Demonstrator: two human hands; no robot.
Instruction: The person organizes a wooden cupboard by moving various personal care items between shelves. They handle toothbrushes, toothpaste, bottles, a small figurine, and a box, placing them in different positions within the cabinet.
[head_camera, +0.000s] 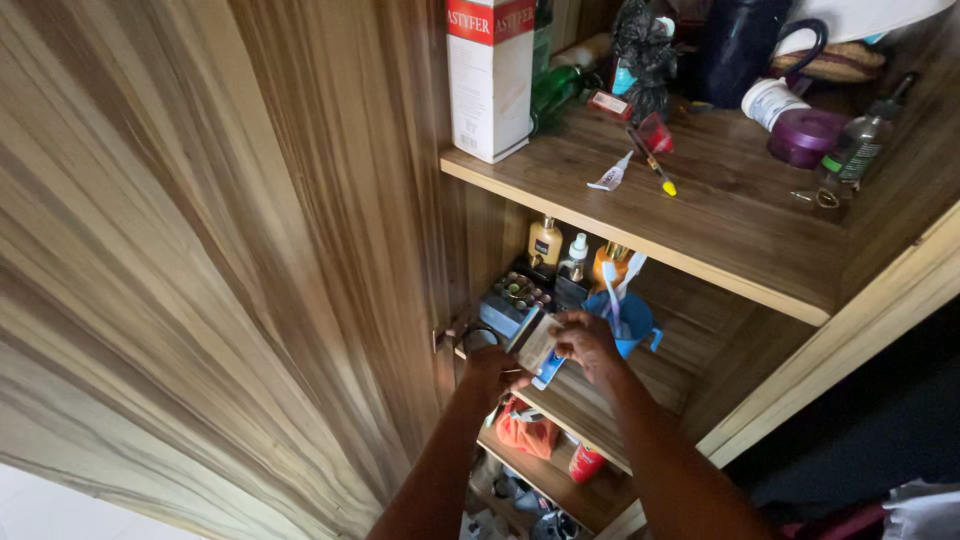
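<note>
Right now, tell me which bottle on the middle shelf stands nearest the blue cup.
The orange bottle, right behind the blue cup; the white spray bottle and amber bottle stand farther left.

small carton (534, 343) partly behind both hands

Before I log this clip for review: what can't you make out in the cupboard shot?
Head view:
- The small flat pack held between left hand and right hand: fingers cover part of it; its kind is unclear.
- The lowest shelf: arms and dim light hide most items.
- The white carton on the top shelf: cut off by the upper edge.
</note>
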